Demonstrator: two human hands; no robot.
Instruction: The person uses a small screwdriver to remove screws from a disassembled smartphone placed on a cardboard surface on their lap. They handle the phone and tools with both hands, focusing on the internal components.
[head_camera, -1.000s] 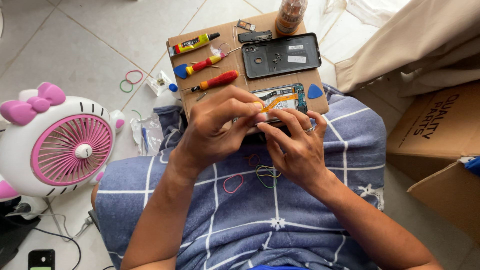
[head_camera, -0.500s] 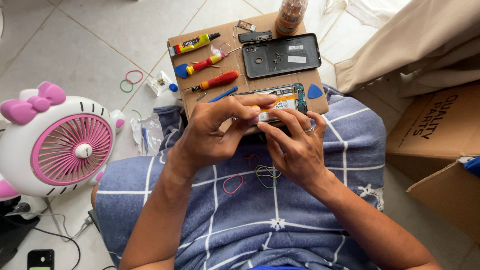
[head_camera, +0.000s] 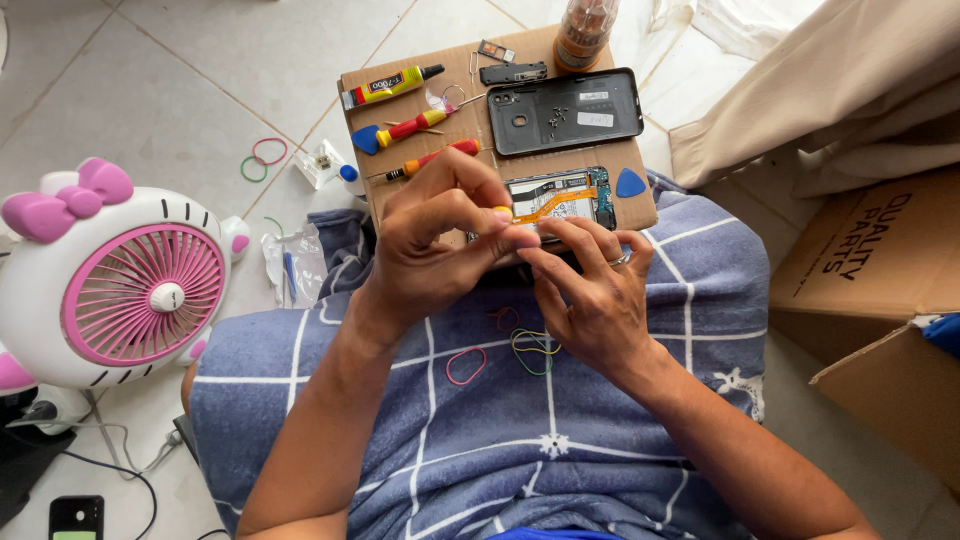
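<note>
— What have your hands got right now?

— My left hand (head_camera: 440, 240) pinches a thin yellow-tipped tool (head_camera: 502, 212) between thumb and forefinger, fingers pressed together, right over the opened phone (head_camera: 565, 195). My right hand (head_camera: 590, 290) rests on the near edge of that phone, fingers spread and laid flat; it steadies rather than grips.

— Where does the phone sit?

— On a cardboard sheet (head_camera: 470, 120) across my lap, at its near edge, with an orange ribbon cable showing inside. A blue pick (head_camera: 630, 184) lies just beside it.

— What else is on the cardboard?

— The phone's dark back cover (head_camera: 565, 110) farther off, 2 screwdrivers (head_camera: 420, 145) and a tube of glue (head_camera: 390, 85) to its left, a bottle (head_camera: 583, 32) at the far edge.

— And around you?

— Rubber bands (head_camera: 530, 350) on the blue checked cloth (head_camera: 480, 440) over my legs, a white-and-pink fan (head_camera: 130, 290) on the floor to my left, a cardboard box (head_camera: 880, 300) to my right.
</note>
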